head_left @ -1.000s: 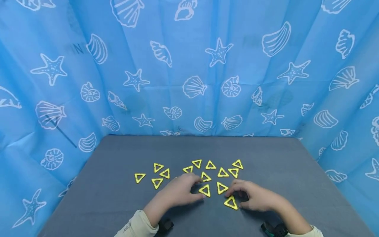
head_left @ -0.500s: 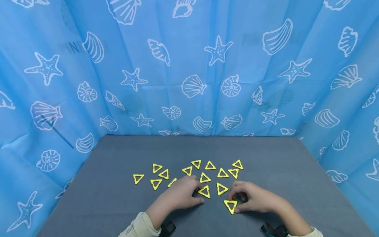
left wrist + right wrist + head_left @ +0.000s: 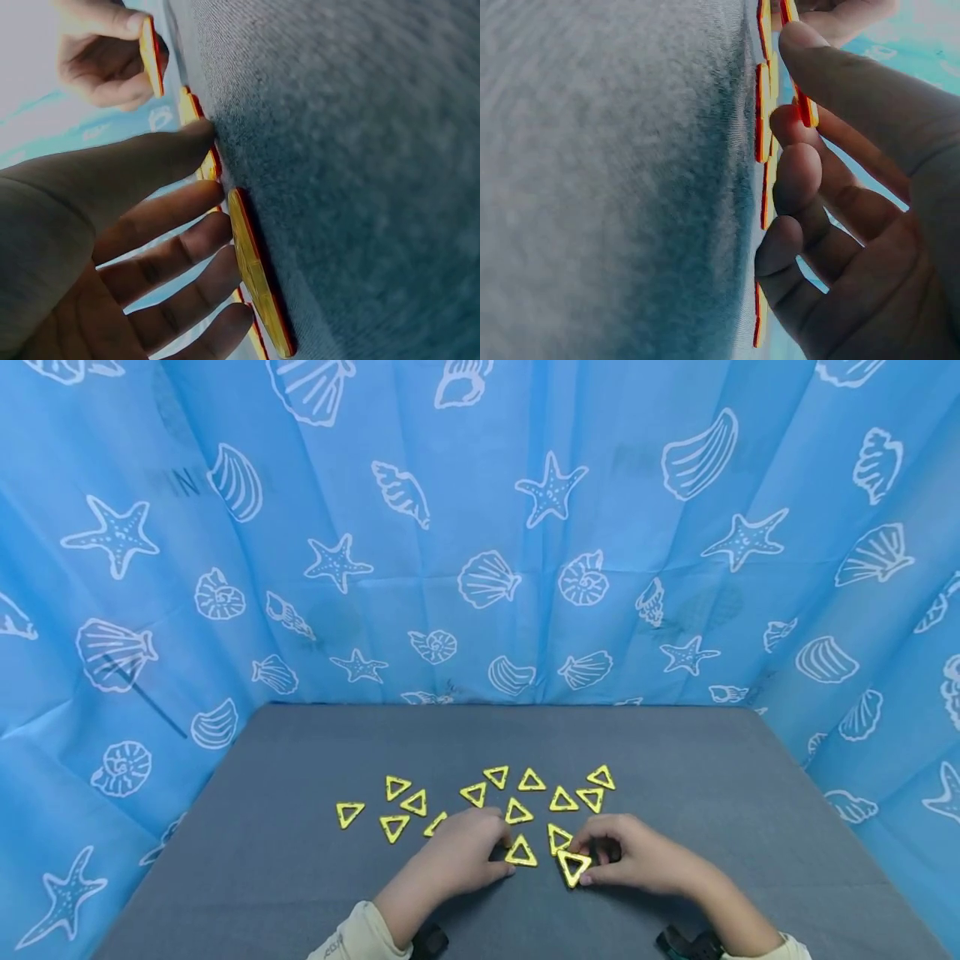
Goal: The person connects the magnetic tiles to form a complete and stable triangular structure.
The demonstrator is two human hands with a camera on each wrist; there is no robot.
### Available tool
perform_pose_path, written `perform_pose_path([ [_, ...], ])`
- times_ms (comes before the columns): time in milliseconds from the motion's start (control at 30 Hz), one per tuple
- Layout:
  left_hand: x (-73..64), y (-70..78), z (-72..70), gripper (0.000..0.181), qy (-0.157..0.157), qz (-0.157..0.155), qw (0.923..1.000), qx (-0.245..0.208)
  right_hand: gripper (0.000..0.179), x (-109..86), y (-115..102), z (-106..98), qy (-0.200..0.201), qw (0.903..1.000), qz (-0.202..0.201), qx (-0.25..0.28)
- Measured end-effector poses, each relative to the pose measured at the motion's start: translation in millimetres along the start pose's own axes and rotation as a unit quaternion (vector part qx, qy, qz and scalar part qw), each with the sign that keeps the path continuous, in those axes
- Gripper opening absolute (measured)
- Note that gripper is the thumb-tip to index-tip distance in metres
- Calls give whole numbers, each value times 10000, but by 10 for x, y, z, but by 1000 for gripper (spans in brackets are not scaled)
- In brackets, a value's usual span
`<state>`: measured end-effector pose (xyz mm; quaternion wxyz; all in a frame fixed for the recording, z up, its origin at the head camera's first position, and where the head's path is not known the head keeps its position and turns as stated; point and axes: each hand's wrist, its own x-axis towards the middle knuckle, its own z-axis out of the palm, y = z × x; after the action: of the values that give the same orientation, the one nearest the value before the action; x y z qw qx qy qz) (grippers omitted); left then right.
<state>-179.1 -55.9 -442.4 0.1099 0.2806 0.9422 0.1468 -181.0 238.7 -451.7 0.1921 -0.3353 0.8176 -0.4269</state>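
My right hand [image 3: 637, 857] pinches a yellow triangular frame tile [image 3: 573, 867] between thumb and finger. In the right wrist view, that held tile [image 3: 805, 105] is tilted and raised off the cloth. From the head view it overlaps another triangle tile [image 3: 557, 837] lying behind it. My left hand [image 3: 467, 854] rests on the table with its fingers loosely extended and thumb apart. Beside its fingertips lies a flat triangle tile [image 3: 521, 852]. Seen from the left wrist, the fingertips touch or nearly touch a yellow tile [image 3: 259, 274] with a red edge.
Several more yellow triangles, such as this one [image 3: 517, 811], lie scattered flat across the grey table [image 3: 300, 877]. One tile [image 3: 435, 824] is partly hidden behind the left hand. A blue curtain [image 3: 480, 527] with seashell prints surrounds the table's far and side edges.
My right hand has taken hold of the nearest triangle, turned and raised it, and carried it left. The tile by my left hand has shifted and turned slightly. The left hand has barely moved.
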Motion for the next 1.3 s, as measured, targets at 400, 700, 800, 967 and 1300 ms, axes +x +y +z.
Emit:
perform_pose_path([
  [400,-4,-1,-15,13,-23,-106,9997,222,25,210,-18,50,409,9980,-197,-440],
  [700,1,7,-14,11,-78,-106,9997,214,25,362,-46,113,325,9971,-200,-656],
  [800,-12,10,-14,13,-51,-78,9997,211,24,390,-72,122,237,9978,-174,-602],
  [967,-18,-4,-6,15,-49,-33,9999,146,23,399,-87,127,179,9982,-122,-567],
  [1300,-35,-133,-115,25,-343,163,9978,-552,23,370,18,124,250,9987,-209,-385],
])
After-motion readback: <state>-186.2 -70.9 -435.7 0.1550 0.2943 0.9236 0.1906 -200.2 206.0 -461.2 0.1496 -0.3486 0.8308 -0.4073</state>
